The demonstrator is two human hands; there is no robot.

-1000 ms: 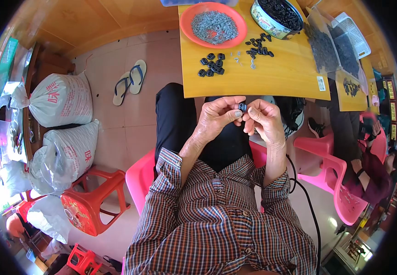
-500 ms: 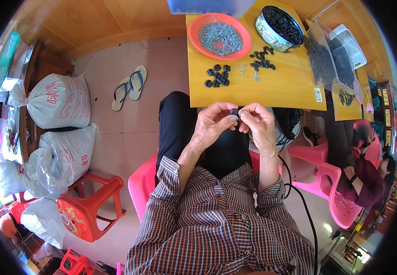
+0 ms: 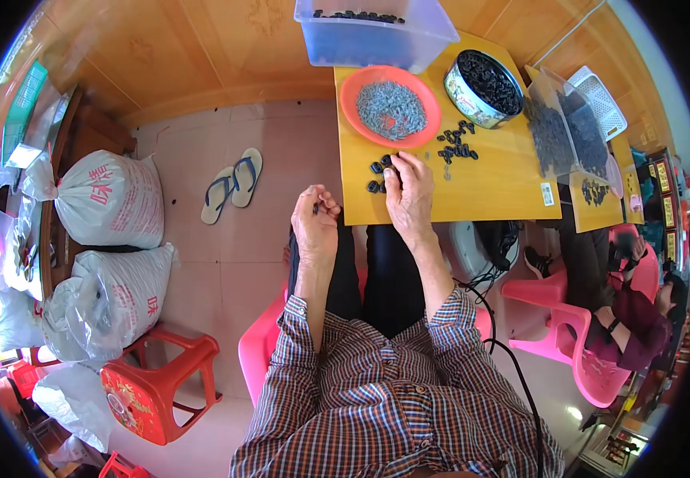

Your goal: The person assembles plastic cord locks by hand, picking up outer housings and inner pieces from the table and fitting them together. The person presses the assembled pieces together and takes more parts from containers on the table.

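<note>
My left hand (image 3: 315, 221) is off the table's left front corner, its fingers curled round a small black part (image 3: 315, 209). On the yellow table (image 3: 472, 209), my right hand (image 3: 410, 195) reaches over a group of black parts (image 3: 375, 168), its thumb and fingertips among them and covering some. Whether it grips one of them cannot be made out. Behind this group is an orange-red plate (image 3: 350, 94) of small grey pieces. Several smaller black pieces (image 3: 458, 150) lie to the right of my right hand, with a few pale bits beside them.
A round tin (image 3: 472, 107) of black pieces and a clear bin (image 3: 548, 135) stand at the right. A blue-tinted box (image 3: 369, 49) is at the back. White sacks (image 3: 110, 199) and a red stool (image 3: 150, 374) are left; a person (image 3: 628, 319) sits at the right.
My hands have parted. The left has moved left with a black part in it; the right has gone forward onto the black parts on the table. The view has tilted, showing more of the back box.
</note>
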